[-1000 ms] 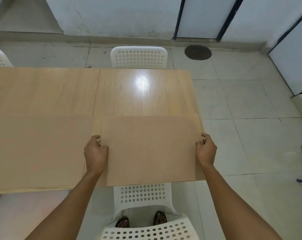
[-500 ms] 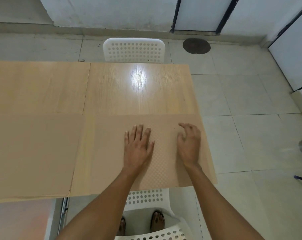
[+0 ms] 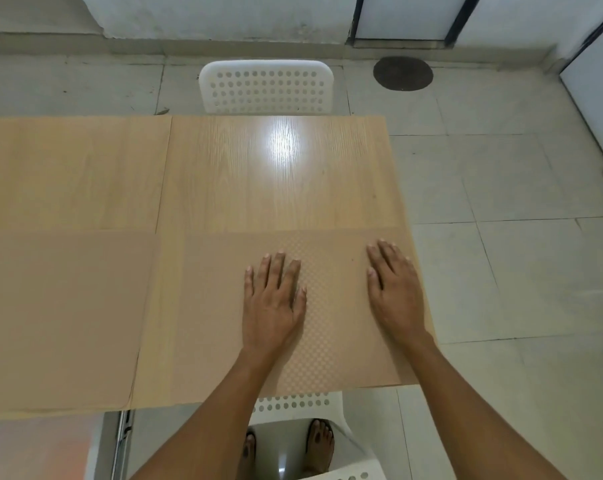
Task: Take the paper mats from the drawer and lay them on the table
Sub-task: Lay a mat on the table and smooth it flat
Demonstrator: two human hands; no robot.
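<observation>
No brand, label or writing can be read anywhere in view. The tan rectangular paper mat with a fine embossed dot pattern (image 3: 224, 306) lies flat on the near right part of the light wood-grain desk (image 3: 276, 174), its long axis running left to right and its right edge at the desk's right edge. Both hands press on it palm down with fingers spread and pointing away from the person: each grip is wide and flat, closed on nothing. The left hand (image 3: 274, 299) sits near the mat's middle, the right hand (image 3: 395, 292) near its right edge. Well to the left of the left hand, a second plain tan paper mat (image 3: 64, 317) lies flat. Beyond the fingertips, past the desk's far edge, stands a white perforated plastic chair (image 3: 266, 86); another white perforated chair (image 3: 293, 405) sits below the wrists.
</observation>
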